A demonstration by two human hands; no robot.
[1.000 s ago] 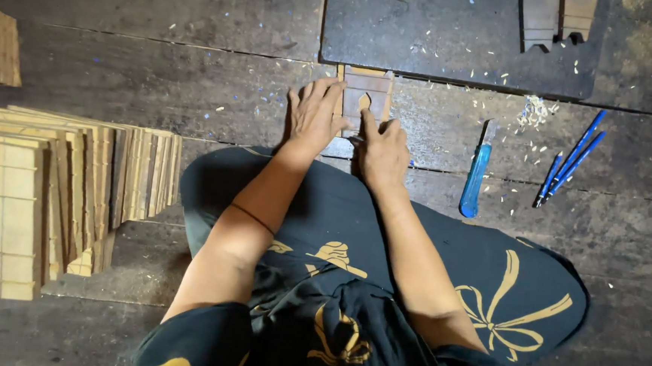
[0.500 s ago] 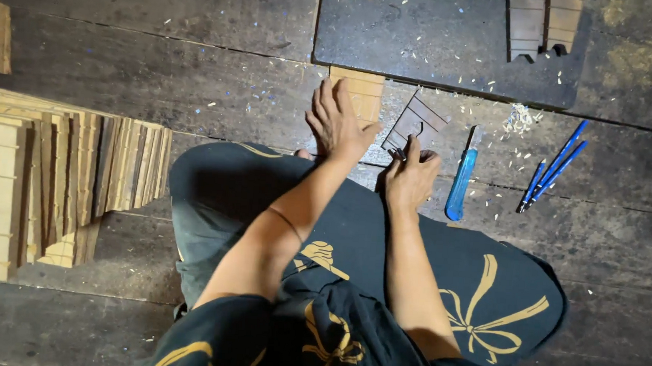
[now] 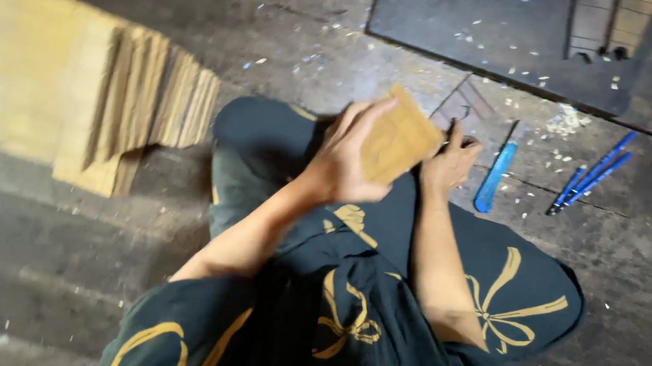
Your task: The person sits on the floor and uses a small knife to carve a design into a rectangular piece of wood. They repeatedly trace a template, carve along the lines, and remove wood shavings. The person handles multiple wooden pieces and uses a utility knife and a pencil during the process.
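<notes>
My left hand (image 3: 346, 162) holds a flat, tan woven square (image 3: 399, 137) lifted above my lap, tilted on a corner. My right hand (image 3: 449, 162) rests lower on the floor beside my knee, its fingers on a dark wooden frame piece (image 3: 467, 103) that lies on the planks; whether it grips it is unclear. A blue-handled knife (image 3: 496, 176) lies just right of that hand. I sit cross-legged in dark cloth with yellow bow patterns.
A stack of tan woven squares (image 3: 82, 93) leans in rows at the left. A dark board (image 3: 493, 35) lies at the top, with a slotted wooden piece (image 3: 605, 27) on it. Blue pens (image 3: 594, 180) and wood shavings (image 3: 567, 121) lie at the right.
My left hand has lifted the tan square off the floor and brought it toward my lap. My right hand slid the dark frame rightward. The view has swung left and closer.
</notes>
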